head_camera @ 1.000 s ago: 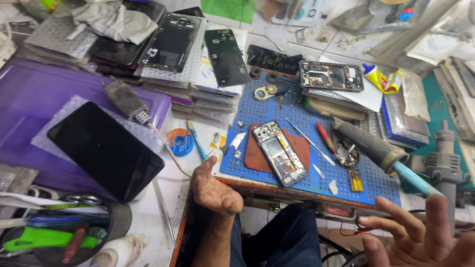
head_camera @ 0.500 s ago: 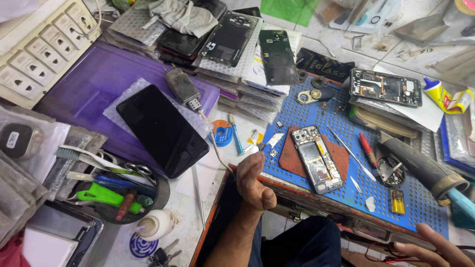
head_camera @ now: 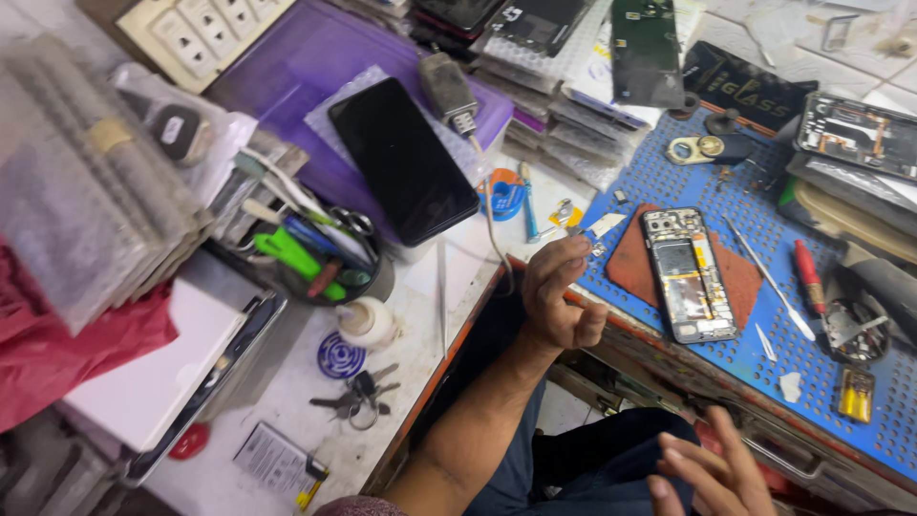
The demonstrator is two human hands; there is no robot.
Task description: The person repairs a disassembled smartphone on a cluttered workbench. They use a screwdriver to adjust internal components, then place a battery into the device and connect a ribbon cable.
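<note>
My left hand (head_camera: 559, 291) hovers at the near left edge of a blue perforated work mat (head_camera: 669, 172). Its fingers are curled, with thumb and forefinger pinched close together. Whether a tiny part sits between them is too small to tell. Just right of it an opened phone (head_camera: 688, 275) with bare circuitry lies on a brown pad (head_camera: 626, 272). My right hand (head_camera: 716, 478) is low in the view above my lap, fingers spread and holding nothing. A thin metal tool (head_camera: 769, 279) and a red screwdriver (head_camera: 809, 275) lie on the mat right of the phone.
A black phone (head_camera: 401, 158) rests screen up on a purple box (head_camera: 287, 76). A cup of tools (head_camera: 306, 253), a white bottle (head_camera: 365, 320) and keys (head_camera: 358, 394) sit on the left bench. Stacked phone parts (head_camera: 573, 38) line the back. A red cloth (head_camera: 57, 354) lies far left.
The view has swung left and down, bringing the tool cup, keys and red cloth into sight. My left hand has lifted off the mat edge and curled its fingers. My right hand stays low.
</note>
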